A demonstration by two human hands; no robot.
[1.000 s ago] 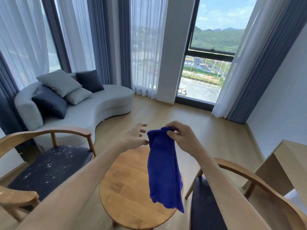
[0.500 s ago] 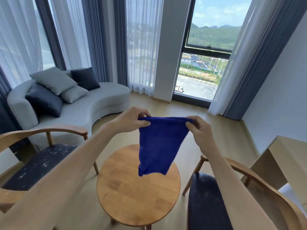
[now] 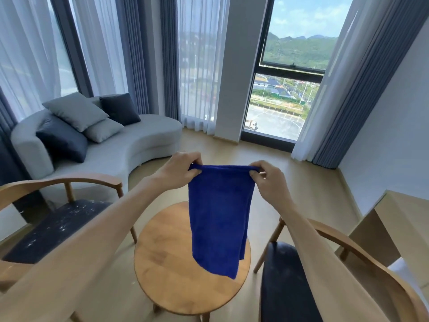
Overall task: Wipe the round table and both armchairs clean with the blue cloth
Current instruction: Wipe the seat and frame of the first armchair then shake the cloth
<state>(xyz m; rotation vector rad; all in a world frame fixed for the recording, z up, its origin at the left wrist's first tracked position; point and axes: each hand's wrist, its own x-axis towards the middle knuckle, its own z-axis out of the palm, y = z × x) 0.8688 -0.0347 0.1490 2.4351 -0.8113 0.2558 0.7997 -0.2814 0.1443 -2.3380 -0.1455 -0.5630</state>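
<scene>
Two bare hands hold a deep-blue terry cloth [image 3: 218, 219] in the air above the round light-wood table [image 3: 167, 263]. The left hand [image 3: 178, 169] pinches the cloth's top left corner, fingers curled over the hem. The right hand [image 3: 270, 180] pinches the top right corner between thumb and fingertips, the other fingers folded in. The top hem runs taut between them; the rest hangs straight down in front of the table, its lower tip over the tabletop's right part. Whether it touches the wood is hard to judge from this angle; it looks clear of it.

Left of the table stands a curved-arm wooden armchair with a dark seat [image 3: 58, 226]; white specks are scattered over that seat. Right of the table, a second wooden armchair with a dark seat [image 3: 287, 282], partly behind the right forearm. Beyond the table to the left, a curved pale-grey sofa [image 3: 130, 149] carries grey and dark cushions. Beyond the table to the right, a tall window [image 3: 285, 89] between sheer and blue-grey curtains.
</scene>
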